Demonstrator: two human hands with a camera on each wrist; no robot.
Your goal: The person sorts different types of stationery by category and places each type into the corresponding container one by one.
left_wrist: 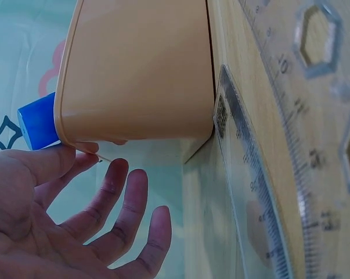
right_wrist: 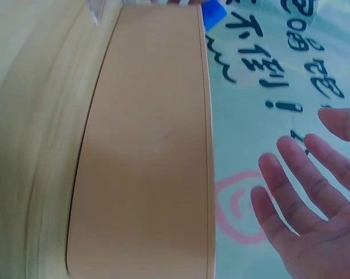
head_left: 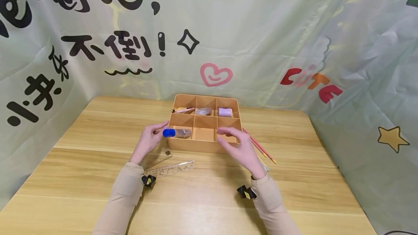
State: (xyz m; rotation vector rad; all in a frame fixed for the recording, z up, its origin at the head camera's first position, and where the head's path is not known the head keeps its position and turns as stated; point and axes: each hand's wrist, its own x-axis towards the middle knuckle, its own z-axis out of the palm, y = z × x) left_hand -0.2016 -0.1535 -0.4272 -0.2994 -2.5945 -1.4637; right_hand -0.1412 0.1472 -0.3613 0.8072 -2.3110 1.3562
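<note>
A tan organizer box (head_left: 202, 146) with several compartments stands on the table. My left hand (head_left: 151, 139) is at its left side, thumb tip right at the rim by the corner, the other fingers loosely spread in the left wrist view. A clear bottle with a blue cap (head_left: 176, 133) lies in the front left compartment, its cap (left_wrist: 38, 122) jutting over the rim close to my thumb. Over the front right compartment hovers my right hand (head_left: 240, 149), fingers apart and holding nothing. The right wrist view shows that hand's palm beside the box's front wall (right_wrist: 145, 145).
Two clear rulers (head_left: 169, 169) lie before the box's left corner. Red pencils (head_left: 261, 146) rest to its right. Back compartments hold pencil-like sticks (head_left: 183, 110), a translucent rounded item (head_left: 204, 111) and a purple item (head_left: 225, 112). A printed cloth (head_left: 261, 46) hangs behind the table.
</note>
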